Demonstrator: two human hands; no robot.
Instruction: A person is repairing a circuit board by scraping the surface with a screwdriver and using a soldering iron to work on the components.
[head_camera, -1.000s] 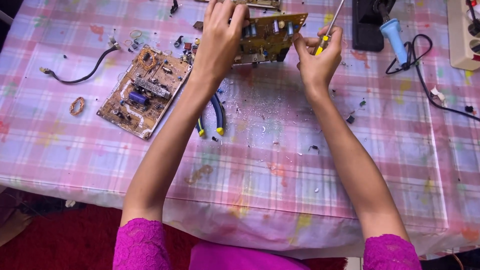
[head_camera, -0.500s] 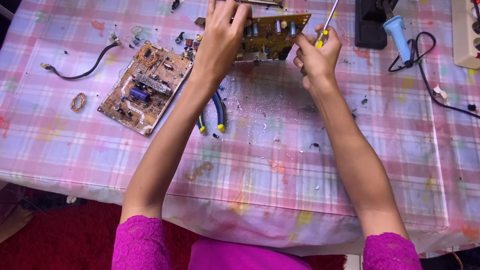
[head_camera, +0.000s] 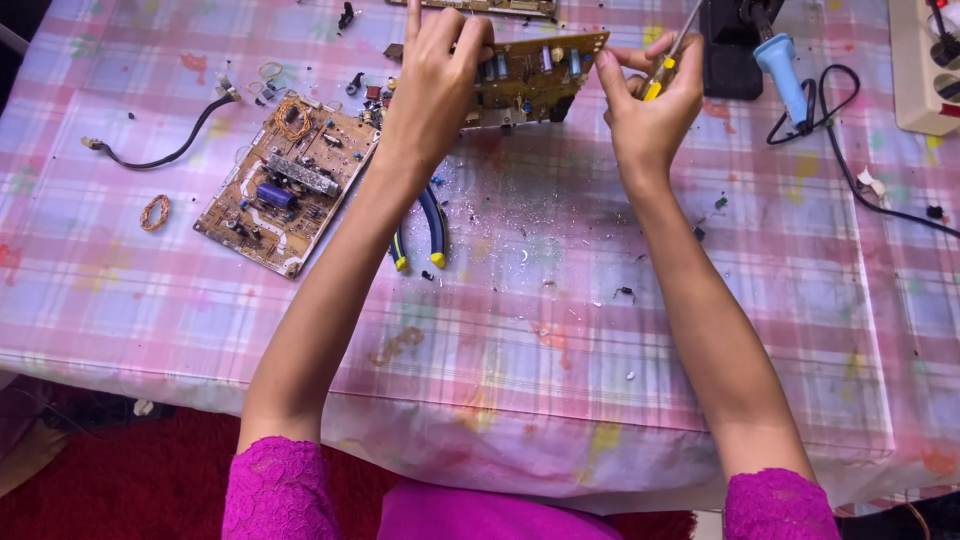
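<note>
left hand (head_camera: 432, 85): clenched on tilted brown circuit board (head_camera: 535, 72) | right hand (head_camera: 648, 105): gripping yellow-handled screwdriver (head_camera: 668, 62) | screwdriver tip: cut off at top edge

**Circuit board and screwdriver at the far edge of the table**

The circuit board (head_camera: 535, 75) you hold is brown-yellow and rectangular, with small cylindrical parts standing on it. It is lifted and tilted above the checked cloth, its long side running left to right, with part of its left end hidden. The screwdriver (head_camera: 668, 62) has a yellow and black handle and a thin metal shaft pointing up and away, just beside the board's right end.
</note>
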